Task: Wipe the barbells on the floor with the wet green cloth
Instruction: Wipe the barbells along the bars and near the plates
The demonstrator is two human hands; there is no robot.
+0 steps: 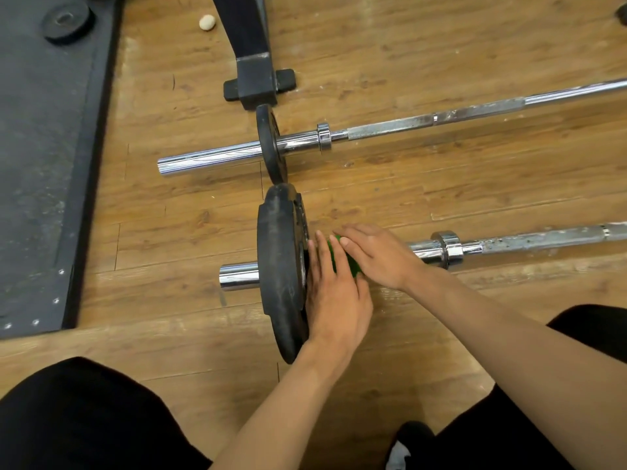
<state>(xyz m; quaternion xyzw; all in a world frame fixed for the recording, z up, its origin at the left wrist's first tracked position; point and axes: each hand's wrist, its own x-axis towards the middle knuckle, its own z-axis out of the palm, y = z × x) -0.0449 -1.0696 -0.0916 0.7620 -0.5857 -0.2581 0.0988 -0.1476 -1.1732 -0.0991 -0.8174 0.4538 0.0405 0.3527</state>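
"Green cloth (343, 261), where is it?"

"On the near barbell (529, 239), on the thick shiny part of the bar, just beside the big black plate (280, 273). Only a bit of it shows, peeking out between the two hands."

"What is the left hand (334, 296) doing?"

"It lies flat over the bar. Its fingers are straight and close together, and they run along the inner side of the plate and touch it. I cannot see the thumb."

"And the right hand (376, 257)?"

"It rests flat on top of the cloth. Its fingers are straight too and point at the plate. It does not pinch anything."

"Where does the bar go?"

"A short shiny end (239, 276) sticks out on the left of the plate. On the right there is a shiny collar (448, 249). After that comes the thin bar, dull and spotty, running off the edge."

"Is there another one?"

"Yes, the far barbell (407, 128) lies behind it on the wood floor (441, 184). It has a small black plate (271, 144) on it, and that one comes very close to the top of the big plate."

"What else?"

"A black mat (44, 147) is on the left with a round weight (66, 20) on it. A black metal foot (258, 81) stands past the far bar, with a small pale lump (207, 22) near it. Black trouser knees (84, 418) show at the bottom."
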